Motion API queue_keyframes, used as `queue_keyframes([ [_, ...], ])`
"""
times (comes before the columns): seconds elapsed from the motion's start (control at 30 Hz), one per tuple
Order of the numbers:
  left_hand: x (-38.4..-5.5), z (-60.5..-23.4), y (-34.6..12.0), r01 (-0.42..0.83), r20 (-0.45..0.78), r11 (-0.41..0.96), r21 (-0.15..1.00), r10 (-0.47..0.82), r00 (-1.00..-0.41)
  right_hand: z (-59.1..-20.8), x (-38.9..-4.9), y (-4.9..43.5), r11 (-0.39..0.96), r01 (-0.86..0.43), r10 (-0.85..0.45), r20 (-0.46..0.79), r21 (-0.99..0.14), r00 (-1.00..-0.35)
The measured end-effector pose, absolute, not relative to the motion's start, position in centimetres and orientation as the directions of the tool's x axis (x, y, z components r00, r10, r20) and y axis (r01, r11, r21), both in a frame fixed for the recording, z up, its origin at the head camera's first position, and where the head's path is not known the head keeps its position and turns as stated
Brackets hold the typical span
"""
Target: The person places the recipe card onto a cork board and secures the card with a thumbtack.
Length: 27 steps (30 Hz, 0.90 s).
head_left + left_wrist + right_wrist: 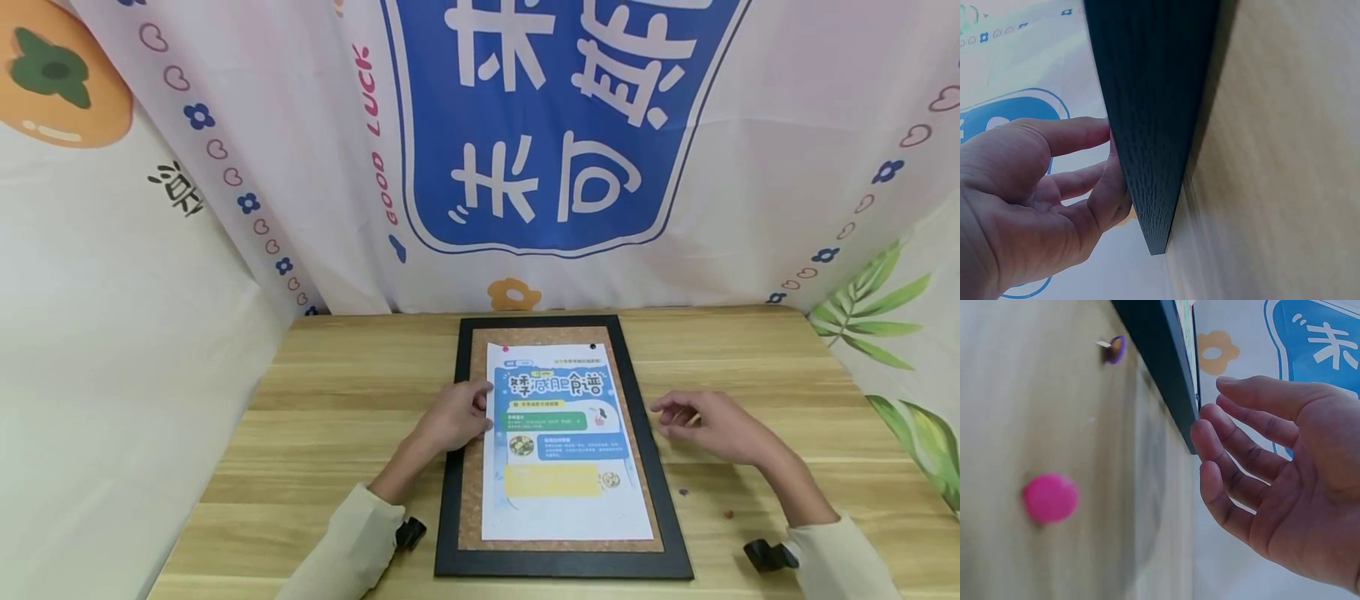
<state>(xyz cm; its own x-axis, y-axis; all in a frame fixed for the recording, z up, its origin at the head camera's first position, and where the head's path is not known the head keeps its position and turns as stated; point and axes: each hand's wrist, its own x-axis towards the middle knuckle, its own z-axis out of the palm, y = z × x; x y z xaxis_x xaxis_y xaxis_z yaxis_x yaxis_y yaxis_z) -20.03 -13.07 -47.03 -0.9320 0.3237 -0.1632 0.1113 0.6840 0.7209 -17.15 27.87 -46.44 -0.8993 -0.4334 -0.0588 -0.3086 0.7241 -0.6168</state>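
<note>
A printed sheet (pixel 570 517) with blue, green and yellow panels lies on a cork board (pixel 470 517) in a black frame (pixel 562 565). At its top corners sit a pink pushpin (pixel 506 349) and a black pushpin (pixel 592 346). My left hand (pixel 457 417) reaches over the frame's left side, bent fingertips right at the sheet's left edge; in the left wrist view the frame's side partly hides those fingertips. Off the frame's right side, my right hand (pixel 712 425) hovers with relaxed, slightly bent fingers and nothing in them.
Right of the frame, a purple pushpin (pixel 1116 350) and a bright pink pushpin (pixel 1051 498) lie on the wooden table (pixel 337 433). Behind the table hangs a printed cloth (pixel 322 167). Each sleeve has a small black device (pixel 770 555) near it at the wrist.
</note>
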Motion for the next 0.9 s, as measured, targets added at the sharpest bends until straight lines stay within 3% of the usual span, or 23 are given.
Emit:
queue_keyframes([
  [0.9, -20.0, -47.2, -13.2, 0.137, -0.141, 0.680, 0.720, 0.336, -0.931, -48.8, -13.5, 29.4, 0.664, -0.304, -0.479, -0.076, -0.683, -0.875],
])
